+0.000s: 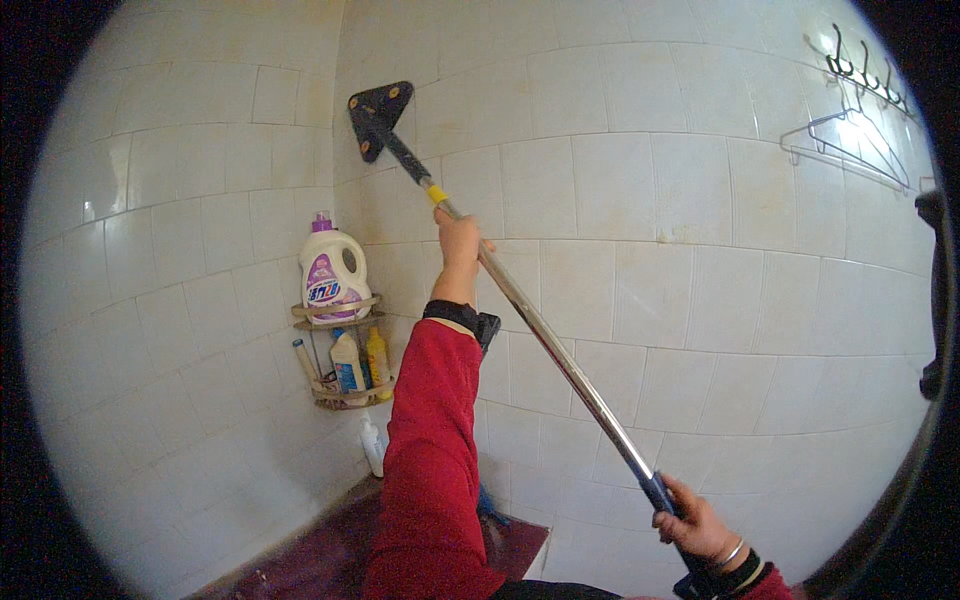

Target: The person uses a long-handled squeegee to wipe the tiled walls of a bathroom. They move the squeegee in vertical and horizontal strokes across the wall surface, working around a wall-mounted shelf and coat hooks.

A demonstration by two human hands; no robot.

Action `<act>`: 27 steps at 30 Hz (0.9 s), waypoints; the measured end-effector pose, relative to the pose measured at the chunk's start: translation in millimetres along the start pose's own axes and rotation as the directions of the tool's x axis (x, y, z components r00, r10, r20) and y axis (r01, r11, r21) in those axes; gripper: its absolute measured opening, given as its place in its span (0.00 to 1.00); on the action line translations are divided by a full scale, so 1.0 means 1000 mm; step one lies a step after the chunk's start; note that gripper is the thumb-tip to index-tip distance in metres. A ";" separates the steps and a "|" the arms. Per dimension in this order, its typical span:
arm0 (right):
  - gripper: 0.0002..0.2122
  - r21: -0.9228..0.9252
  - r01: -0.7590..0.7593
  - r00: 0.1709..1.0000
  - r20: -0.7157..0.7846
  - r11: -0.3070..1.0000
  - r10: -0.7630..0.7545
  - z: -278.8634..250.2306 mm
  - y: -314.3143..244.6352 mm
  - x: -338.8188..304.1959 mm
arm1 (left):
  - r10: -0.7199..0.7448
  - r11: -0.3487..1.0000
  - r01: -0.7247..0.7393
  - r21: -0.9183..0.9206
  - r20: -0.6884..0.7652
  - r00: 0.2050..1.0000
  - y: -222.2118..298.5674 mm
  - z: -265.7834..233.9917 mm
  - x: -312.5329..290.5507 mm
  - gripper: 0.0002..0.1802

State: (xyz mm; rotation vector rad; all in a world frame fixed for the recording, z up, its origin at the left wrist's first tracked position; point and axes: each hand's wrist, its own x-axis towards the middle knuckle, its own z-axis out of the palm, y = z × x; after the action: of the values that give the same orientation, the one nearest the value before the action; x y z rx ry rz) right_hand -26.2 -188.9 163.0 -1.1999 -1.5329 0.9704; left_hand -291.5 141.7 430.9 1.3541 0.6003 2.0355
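A long-handled triangular mop (555, 350) slants across the view, its metal pole running from lower right to upper left. Its black triangular head (383, 112) lies against the white tiled wall, close to the corner. My left hand (459, 243) is closed round the pole just below a yellow collar (437, 194). Lower down, my right hand (698, 522) grips the dark handle end of the same pole. Both sleeves are red, and a bracelet shows on the right wrist.
A corner shelf (340, 398) on the left holds a large white detergent jug (334, 265) and several smaller bottles. Another white bottle (372, 446) stands below it. Hooks (868, 75) with a wire hanger (858, 145) are at upper right. A dark red surface (310, 550) lies below.
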 end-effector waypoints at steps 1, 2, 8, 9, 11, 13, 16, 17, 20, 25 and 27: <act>0.29 0.048 0.033 0.999 -0.002 0.998 -0.033 0.003 0.007 -0.008 | 0.018 1.000 -0.018 0.015 0.004 1.000 0.004 0.011 -0.009 0.30; 0.29 0.079 0.022 0.999 -0.025 0.997 -0.020 0.006 0.016 -0.017 | 0.030 0.999 -0.031 0.030 0.009 0.999 0.008 0.024 -0.017 0.30; 0.18 0.031 0.142 0.950 -0.285 0.989 -0.128 -0.007 0.061 -0.079 | 0.292 0.881 -0.350 0.319 0.214 0.932 0.030 0.160 -0.106 0.43; 0.12 0.050 0.126 0.930 -0.352 0.991 -0.100 -0.008 0.068 -0.089 | 0.267 0.891 -0.349 0.290 0.286 0.920 0.034 0.187 -0.128 0.45; 0.13 0.064 0.020 0.906 -0.424 0.998 0.009 -0.011 0.082 -0.106 | 0.260 0.913 -0.362 0.189 0.415 0.872 0.048 0.240 -0.170 0.46; 0.13 0.135 0.040 0.864 -0.503 0.990 0.034 -0.009 0.094 -0.119 | 0.218 0.923 -0.351 0.161 0.531 0.819 0.065 0.287 -0.209 0.46; 0.13 0.152 0.104 0.819 -0.574 0.983 0.002 -0.002 0.103 -0.126 | 0.230 0.885 -0.435 0.170 0.652 0.722 0.085 0.332 -0.257 0.45; 0.13 0.167 0.110 0.810 -0.587 0.980 0.009 0.000 0.102 -0.126 | 0.309 0.844 -0.512 0.159 0.637 0.706 0.087 0.338 -0.272 0.46; 0.13 0.304 0.098 0.787 -0.606 0.947 0.113 0.004 0.090 -0.118 | 0.344 0.770 -0.618 0.159 0.712 0.612 0.088 0.332 -0.288 0.46; 0.21 0.212 0.150 0.911 -0.409 0.966 -0.052 -0.007 0.052 -0.081 | 0.280 0.725 -0.660 0.196 0.792 0.543 0.104 0.297 -0.236 0.45; 0.20 0.158 0.210 0.912 -0.387 0.965 -0.135 -0.006 0.039 -0.054 | 0.236 0.699 -0.664 0.266 0.791 0.565 0.119 0.282 -0.194 0.45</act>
State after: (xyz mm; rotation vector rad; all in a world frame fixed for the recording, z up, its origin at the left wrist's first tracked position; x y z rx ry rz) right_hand -6.2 -232.9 116.9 -1.0190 -1.1866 0.7072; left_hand -3.2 -69.6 488.8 2.7433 0.4787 1.4784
